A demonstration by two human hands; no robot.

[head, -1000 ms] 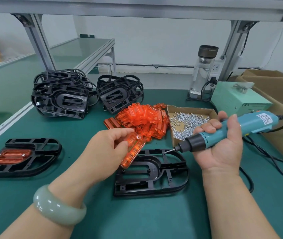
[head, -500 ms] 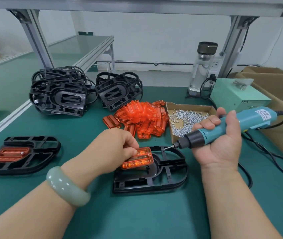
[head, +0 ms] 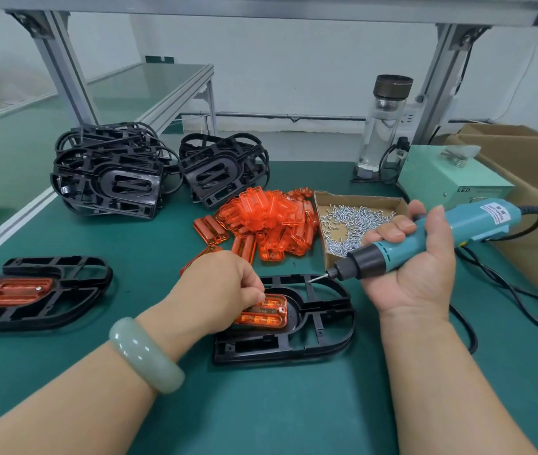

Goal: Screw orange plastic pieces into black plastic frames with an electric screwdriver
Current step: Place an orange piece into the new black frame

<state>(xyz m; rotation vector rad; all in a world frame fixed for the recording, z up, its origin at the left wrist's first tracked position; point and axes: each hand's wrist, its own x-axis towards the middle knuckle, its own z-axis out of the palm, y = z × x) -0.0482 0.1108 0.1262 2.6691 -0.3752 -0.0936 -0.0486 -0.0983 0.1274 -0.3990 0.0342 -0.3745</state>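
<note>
Translucent glossy orange piece (head: 266, 315) sits in a matt black plastic frame (head: 310, 336) on smooth green matting (head: 261, 405).

Near you two flat black frames (head: 294, 348), one orange piece (head: 267, 315) on each, two frame piles (head: 110, 178) far left, one orange heap (head: 271, 221), perhaps dozens, one screw box (head: 359, 199), one electric screwdriver (head: 481, 218).

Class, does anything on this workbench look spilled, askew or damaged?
Nothing looks damaged. Black frames lean in untidy piles, and some orange pieces lie loose beside their heap; screws sit in their box.

Head camera — looking forward and down, close over the bench (head: 261, 405).
</note>
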